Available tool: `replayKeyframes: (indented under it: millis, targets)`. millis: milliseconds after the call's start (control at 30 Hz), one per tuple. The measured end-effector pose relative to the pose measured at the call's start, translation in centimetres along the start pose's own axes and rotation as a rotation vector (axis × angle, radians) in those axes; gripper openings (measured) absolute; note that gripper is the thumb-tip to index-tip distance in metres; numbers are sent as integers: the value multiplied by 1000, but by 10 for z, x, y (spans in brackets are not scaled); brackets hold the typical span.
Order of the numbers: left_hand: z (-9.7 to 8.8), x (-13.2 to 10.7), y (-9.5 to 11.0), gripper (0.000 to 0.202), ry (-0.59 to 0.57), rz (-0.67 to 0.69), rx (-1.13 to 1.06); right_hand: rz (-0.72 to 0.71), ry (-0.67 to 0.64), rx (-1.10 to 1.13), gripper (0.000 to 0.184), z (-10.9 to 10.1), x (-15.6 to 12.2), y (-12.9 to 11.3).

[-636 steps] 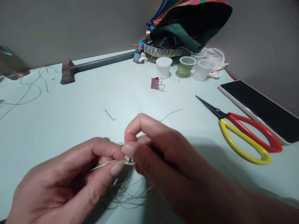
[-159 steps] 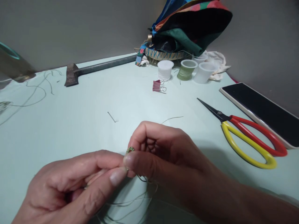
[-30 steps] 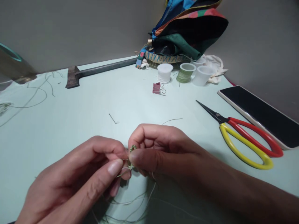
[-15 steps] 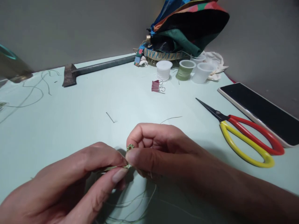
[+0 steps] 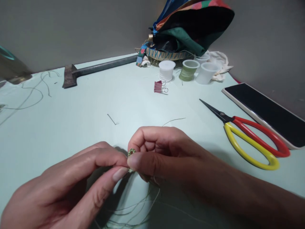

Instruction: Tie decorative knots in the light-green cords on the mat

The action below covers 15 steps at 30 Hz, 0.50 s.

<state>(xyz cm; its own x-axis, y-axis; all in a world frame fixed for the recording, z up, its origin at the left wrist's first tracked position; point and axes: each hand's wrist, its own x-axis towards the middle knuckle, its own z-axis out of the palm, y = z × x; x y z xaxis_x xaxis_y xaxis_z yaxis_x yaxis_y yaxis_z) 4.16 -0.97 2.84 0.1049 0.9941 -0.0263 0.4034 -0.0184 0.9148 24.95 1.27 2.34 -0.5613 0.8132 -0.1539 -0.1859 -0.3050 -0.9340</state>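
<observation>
My left hand [image 5: 71, 181] and my right hand [image 5: 162, 156] meet low in the middle, above the pale green table [image 5: 78, 114]. Both pinch a small green beaded piece [image 5: 131, 153] between thumb and forefinger. Only its top shows above my right thumb. Thin pale green threads [image 5: 135, 210] trail down from the pinch and lie in loose loops on the table beneath my hands.
Red and yellow scissors [image 5: 250, 136] lie at the right, a black phone [image 5: 264, 111] beyond them. At the back stand thread spools [image 5: 188, 70], a pink binder clip [image 5: 158, 86], a basket under coloured cloth [image 5: 190, 28] and a hammer [image 5: 95, 68]. Loose thread [image 5: 26, 98] lies at the left.
My left hand's fingers have shifted closer onto the beaded piece and the thread stub between the hands is now covered. My right hand has hardly moved.
</observation>
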Motion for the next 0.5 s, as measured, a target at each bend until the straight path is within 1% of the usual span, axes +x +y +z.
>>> replayKeyframes:
  millis: [200,367,433,500]
  targets:
    - [1,3,-2,32,1,3,15,-23,3,1,13,0,2,1]
    - [2,-1,1,32,0,19,36,-23,2,-15,14,1,1,2]
    - [2,-6,3,31,-2,31,57,-5,3,-31,15,1,1,-2]
    - [0,-12,3,27,-6,51,91,71,-16,-74,19,2,1,-8]
